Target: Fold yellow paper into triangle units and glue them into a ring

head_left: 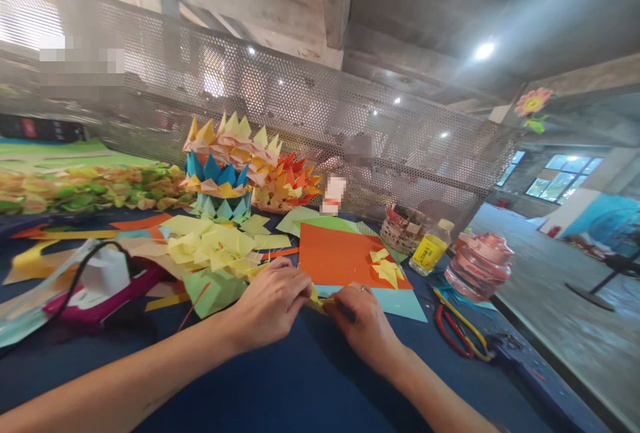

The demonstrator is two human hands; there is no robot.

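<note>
Paper piece (319,301), yellow and small, is located between our two hands, low over the near part of the blue-covered surface (280,386). Grip state: our left hand (277,300) is curled, its fingertips pinched at one end of the piece; our right hand (367,323) pinches the opposite end between thumb and fingers. Our fingers cover much of the paper, so we are unable to read its exact fold.

Completed work, as we judge it: the stacked rings of pointed paper units (233,130) stand at the back, with blue points on the lower left and an orange ring (295,183) at the right. To the left lies a long heap of small green, yellow and orange pieces (100,186), too blurred for us to confirm their folds. Two small yellow pieces (387,272) rest on the orange sheet (340,253), just beyond our right hand; we take these to be folded.

Remaining work, as we judge it: the piece in our grip appears only partly formed. Beyond our left hand we find a loose pile of pale yellow paper (213,246), and the orange sheet lies flat, overlapping a light blue sheet (400,305). We therefore rate the folding as well advanced but incomplete, with paper stock within reach
</note>
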